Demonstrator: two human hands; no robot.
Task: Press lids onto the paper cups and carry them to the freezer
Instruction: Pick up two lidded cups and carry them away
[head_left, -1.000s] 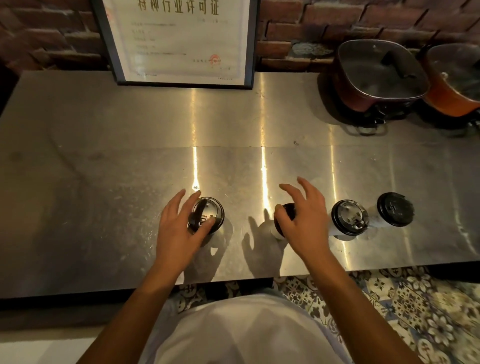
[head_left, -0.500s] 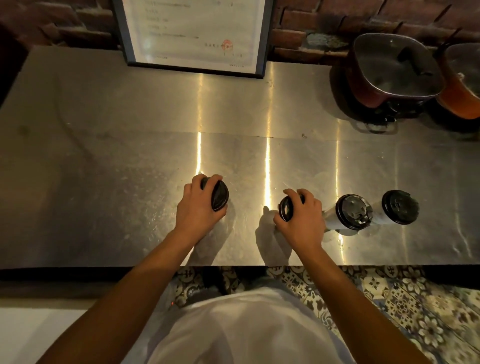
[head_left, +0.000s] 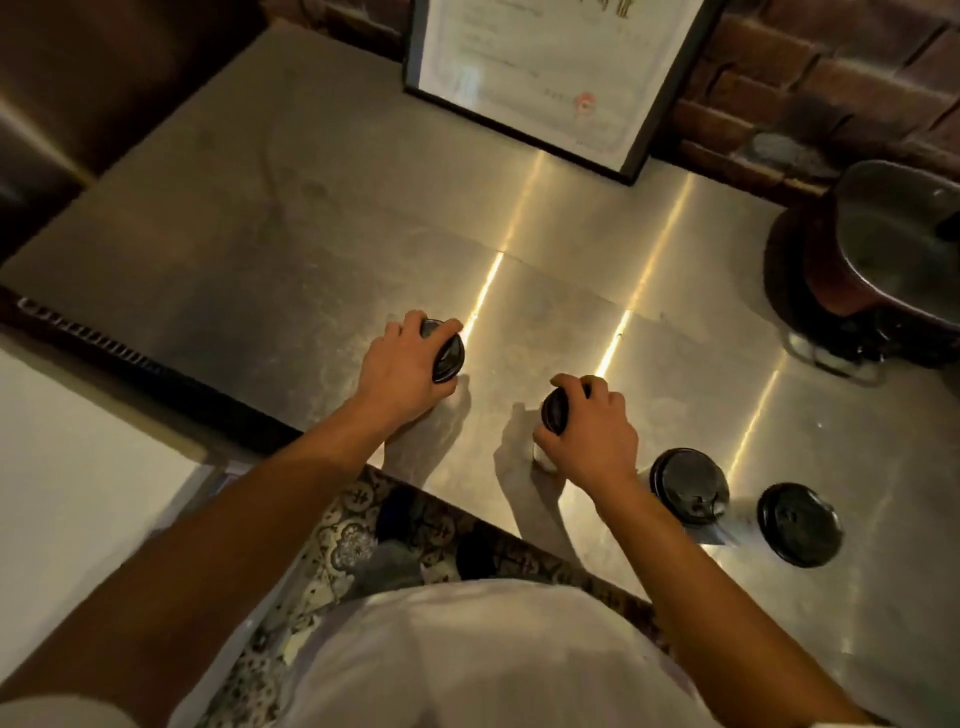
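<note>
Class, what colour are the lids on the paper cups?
Black, seen best on the two free lids in the head view.

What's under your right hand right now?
The right hand grips a paper cup by its black lid. Only the lid's edge and a sliver of white cup wall show; the rest, and any contents, are covered.

Dim warm light, glare streaks on counter (head_left: 571, 291) — edges warped, soft
</note>
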